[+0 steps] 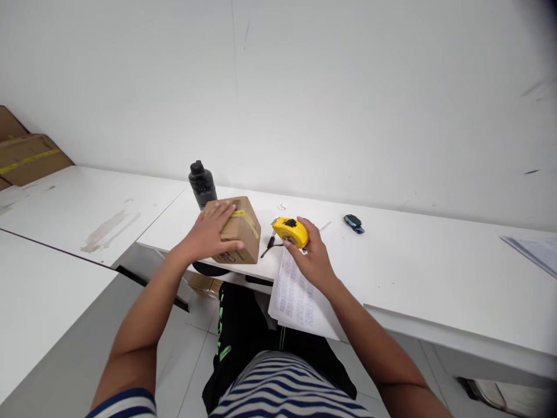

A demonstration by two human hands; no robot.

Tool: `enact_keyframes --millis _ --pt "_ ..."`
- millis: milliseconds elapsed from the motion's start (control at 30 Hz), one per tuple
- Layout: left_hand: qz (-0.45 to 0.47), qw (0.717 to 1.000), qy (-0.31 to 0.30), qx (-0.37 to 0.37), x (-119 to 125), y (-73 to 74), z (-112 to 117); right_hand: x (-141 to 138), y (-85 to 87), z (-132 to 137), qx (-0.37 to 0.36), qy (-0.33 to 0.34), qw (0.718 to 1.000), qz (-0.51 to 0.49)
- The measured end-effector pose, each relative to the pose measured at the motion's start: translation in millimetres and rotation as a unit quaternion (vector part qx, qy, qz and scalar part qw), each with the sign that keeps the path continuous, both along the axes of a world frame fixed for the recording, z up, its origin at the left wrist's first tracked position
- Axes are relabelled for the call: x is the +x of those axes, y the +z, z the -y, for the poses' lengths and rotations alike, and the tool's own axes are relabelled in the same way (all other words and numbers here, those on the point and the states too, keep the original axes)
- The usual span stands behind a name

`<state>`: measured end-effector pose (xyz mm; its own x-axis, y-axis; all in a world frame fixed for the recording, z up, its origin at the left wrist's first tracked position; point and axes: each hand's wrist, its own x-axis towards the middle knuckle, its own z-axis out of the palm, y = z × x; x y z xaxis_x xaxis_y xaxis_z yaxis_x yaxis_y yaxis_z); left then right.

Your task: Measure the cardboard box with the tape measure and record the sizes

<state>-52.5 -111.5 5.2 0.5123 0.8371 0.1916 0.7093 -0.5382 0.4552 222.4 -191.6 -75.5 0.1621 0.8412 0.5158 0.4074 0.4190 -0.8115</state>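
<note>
My left hand rests on the near left side of a small cardboard box, thumb along its front and fingers spread over the top. Yellow tape runs over the box, which sits at the table's front edge. In my right hand is a yellow tape measure with a black button, gripped between thumb and fingers just right of the box. Its metal end tab points toward the box, and no long blade shows. A dark wrist strap lies below it.
Behind the box stands a dark water bottle. Printed sheets hang over the table's front edge. Farther right lie a small dark teal object and more papers. Larger cartons sit at far left; another box is below the table.
</note>
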Motion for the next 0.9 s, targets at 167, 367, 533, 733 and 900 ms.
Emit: enact_keyframes --millis 167,367,533,733,900 --pt "0.260 0.961 0.091 0.004 -62 -45.2 -1 -13 21.8 -32 -0.120 0.131 0.964 -0.200" --pt "0.433 0.886 0.140 -0.092 -36 -102.8 19 -73 70.8 -87 -0.098 0.188 0.977 -0.032" --pt "0.518 0.826 0.212 -0.067 -1 -97.6 21 -121 89.6 -113 -0.005 0.245 0.935 0.258" --pt "0.535 0.813 0.224 -0.061 16 -99.6 24 -132 83.7 -132 -0.033 0.296 0.886 0.354" --pt "0.512 0.820 0.247 -0.065 21 -95.8 25 -114 85.4 -133 -0.018 0.292 0.882 0.370"
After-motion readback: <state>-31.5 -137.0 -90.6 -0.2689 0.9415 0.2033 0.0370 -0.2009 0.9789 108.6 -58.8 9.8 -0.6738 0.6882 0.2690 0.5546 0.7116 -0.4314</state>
